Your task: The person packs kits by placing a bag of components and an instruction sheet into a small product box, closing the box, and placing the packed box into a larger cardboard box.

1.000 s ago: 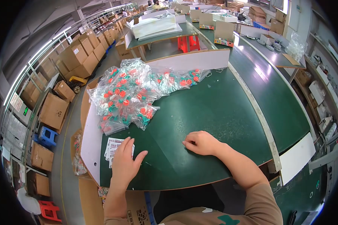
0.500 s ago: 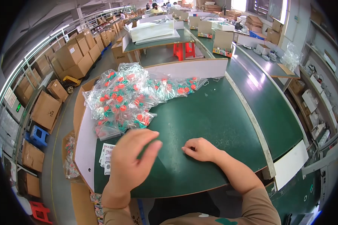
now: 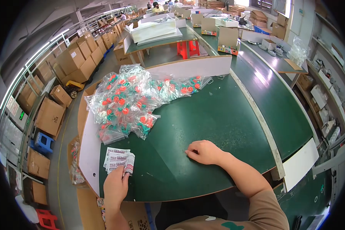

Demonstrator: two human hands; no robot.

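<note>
My left hand point(image 3: 116, 186) is at the left front of the green table, its thumb and fingers closed on the near right edge of some printed paper slips point(image 3: 114, 157). Part of the slips lies fanned on the tabletop, and the gripped edges tilt up. My right hand point(image 3: 204, 151) rests on the table with its fingers curled in, and nothing shows in it. Beyond my left hand is a heap of clear plastic bags point(image 3: 126, 101) with red and teal pieces inside.
A low white board point(image 3: 191, 66) edges the far side of the green table point(image 3: 203, 115), and another white panel point(image 3: 87, 153) runs along its left. A conveyor belt point(image 3: 270, 86) passes on the right. Below left stands an open carton point(image 3: 89, 207).
My left hand has come down from above the table to the paper slips and closed on them. My right hand has stayed in place.
</note>
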